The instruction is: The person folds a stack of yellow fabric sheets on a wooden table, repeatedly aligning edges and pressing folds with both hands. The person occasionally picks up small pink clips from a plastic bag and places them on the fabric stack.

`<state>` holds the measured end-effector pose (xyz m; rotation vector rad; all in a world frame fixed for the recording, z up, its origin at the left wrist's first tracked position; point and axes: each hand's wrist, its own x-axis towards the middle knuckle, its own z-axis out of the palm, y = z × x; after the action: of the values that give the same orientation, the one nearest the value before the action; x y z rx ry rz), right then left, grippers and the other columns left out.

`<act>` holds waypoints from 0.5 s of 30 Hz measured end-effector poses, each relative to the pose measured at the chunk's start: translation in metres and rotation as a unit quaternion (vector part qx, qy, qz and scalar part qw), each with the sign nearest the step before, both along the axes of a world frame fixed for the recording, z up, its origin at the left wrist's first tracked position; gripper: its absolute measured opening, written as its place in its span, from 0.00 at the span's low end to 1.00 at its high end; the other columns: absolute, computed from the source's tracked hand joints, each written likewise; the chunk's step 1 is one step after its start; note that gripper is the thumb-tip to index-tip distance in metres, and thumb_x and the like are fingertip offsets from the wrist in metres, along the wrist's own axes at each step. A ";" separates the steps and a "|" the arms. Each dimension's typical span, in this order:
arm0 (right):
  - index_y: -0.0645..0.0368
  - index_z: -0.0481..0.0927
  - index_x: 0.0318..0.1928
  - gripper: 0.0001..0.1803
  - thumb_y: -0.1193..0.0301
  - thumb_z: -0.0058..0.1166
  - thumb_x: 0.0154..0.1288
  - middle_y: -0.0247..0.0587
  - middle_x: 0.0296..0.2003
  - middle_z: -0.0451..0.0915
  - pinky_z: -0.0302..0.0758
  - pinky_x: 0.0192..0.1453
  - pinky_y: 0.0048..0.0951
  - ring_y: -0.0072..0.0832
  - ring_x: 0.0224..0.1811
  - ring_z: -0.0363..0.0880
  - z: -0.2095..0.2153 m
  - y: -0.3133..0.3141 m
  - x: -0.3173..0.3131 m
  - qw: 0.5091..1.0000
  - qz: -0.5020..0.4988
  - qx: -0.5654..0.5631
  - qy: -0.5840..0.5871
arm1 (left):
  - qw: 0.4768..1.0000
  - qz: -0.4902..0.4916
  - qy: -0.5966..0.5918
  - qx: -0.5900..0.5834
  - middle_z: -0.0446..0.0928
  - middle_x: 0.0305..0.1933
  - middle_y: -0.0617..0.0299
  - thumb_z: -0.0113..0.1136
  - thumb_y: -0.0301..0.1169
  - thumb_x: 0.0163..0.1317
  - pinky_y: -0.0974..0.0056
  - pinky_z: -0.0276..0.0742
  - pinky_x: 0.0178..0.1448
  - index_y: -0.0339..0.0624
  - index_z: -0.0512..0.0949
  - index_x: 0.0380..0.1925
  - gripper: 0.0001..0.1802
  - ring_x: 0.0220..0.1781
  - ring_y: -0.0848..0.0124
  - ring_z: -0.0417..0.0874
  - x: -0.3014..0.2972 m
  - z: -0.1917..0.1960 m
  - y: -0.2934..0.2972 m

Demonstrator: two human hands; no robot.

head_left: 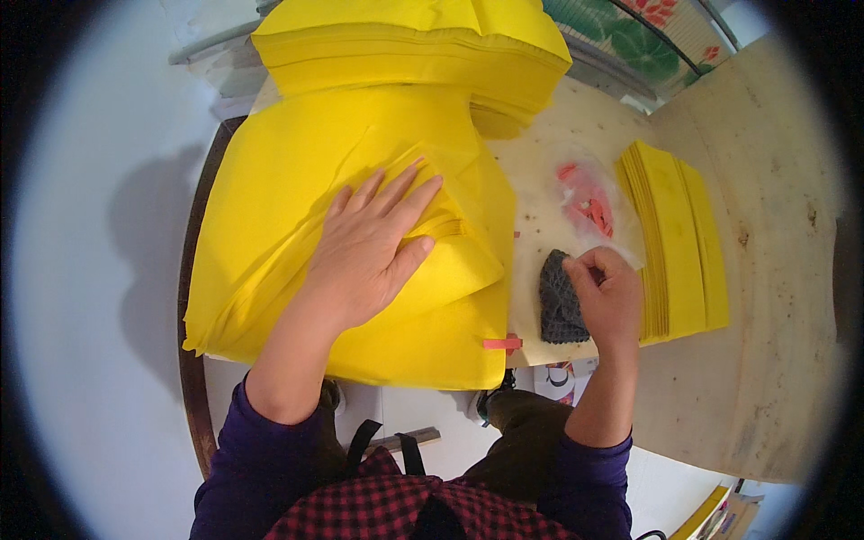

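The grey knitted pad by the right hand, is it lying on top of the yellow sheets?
No, the grey knitted pad lies on the bare wooden table, between the big yellow sheets and a smaller yellow stack.

3 yellow paper lots: 1 spread stack under left fingers, 1 thick pile beyond them, 1 folded batch right of right fingers. 1 grey pad. 1 bag of red strips.
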<state>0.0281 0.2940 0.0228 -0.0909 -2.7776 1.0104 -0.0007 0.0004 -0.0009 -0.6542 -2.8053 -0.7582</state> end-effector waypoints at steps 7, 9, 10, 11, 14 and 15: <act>0.62 0.83 0.35 0.09 0.68 0.62 0.61 0.53 0.34 0.82 0.76 0.45 0.47 0.51 0.41 0.81 -0.056 0.019 -0.005 0.975 0.023 0.184 -0.124 | 1.000 0.005 -0.012 -0.017 0.59 0.78 0.53 0.46 0.48 0.72 0.39 0.48 0.78 0.52 0.61 0.74 0.32 0.78 0.43 0.56 0.000 0.001 0.000; 0.64 0.82 0.35 0.07 0.72 0.62 0.60 0.54 0.33 0.81 0.75 0.43 0.45 0.52 0.38 0.80 -0.067 0.024 -0.005 0.982 0.050 0.172 -0.058 | 1.000 0.002 -0.013 -0.010 0.59 0.78 0.53 0.46 0.48 0.72 0.39 0.48 0.78 0.53 0.61 0.74 0.32 0.78 0.44 0.56 0.000 0.002 0.000; 0.65 0.81 0.35 0.07 0.74 0.62 0.60 0.55 0.32 0.81 0.75 0.43 0.43 0.53 0.37 0.79 -0.070 0.027 -0.006 0.983 0.056 0.171 -0.036 | 1.000 0.003 -0.012 -0.012 0.59 0.78 0.53 0.47 0.48 0.72 0.39 0.48 0.78 0.53 0.61 0.74 0.32 0.78 0.44 0.56 0.000 0.001 0.000; 0.65 0.81 0.35 0.07 0.73 0.61 0.61 0.56 0.32 0.81 0.75 0.43 0.43 0.54 0.37 0.78 -0.072 0.029 -0.005 0.984 0.053 0.165 -0.036 | 1.000 0.004 -0.011 -0.013 0.59 0.78 0.53 0.47 0.48 0.72 0.39 0.48 0.78 0.53 0.61 0.74 0.32 0.78 0.44 0.56 0.000 0.001 0.000; 0.65 0.82 0.35 0.07 0.72 0.60 0.63 0.56 0.32 0.81 0.75 0.42 0.42 0.54 0.36 0.78 -0.070 0.033 -0.004 0.986 0.036 0.151 -0.056 | 1.000 0.004 -0.012 -0.010 0.58 0.78 0.53 0.48 0.48 0.72 0.39 0.48 0.78 0.53 0.61 0.74 0.33 0.78 0.44 0.56 0.000 0.000 0.001; 0.65 0.82 0.36 0.08 0.72 0.60 0.64 0.56 0.32 0.81 0.75 0.42 0.41 0.52 0.35 0.79 -0.068 0.033 -0.004 0.985 0.027 0.152 -0.075 | 1.000 0.004 -0.013 -0.007 0.58 0.78 0.53 0.48 0.47 0.72 0.39 0.48 0.78 0.53 0.61 0.74 0.33 0.78 0.44 0.56 0.000 0.000 0.000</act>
<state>0.0243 0.3270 -0.0451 -0.0523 -3.0508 0.6018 -0.0005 0.0007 -0.0006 -0.6390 -2.8379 -0.7519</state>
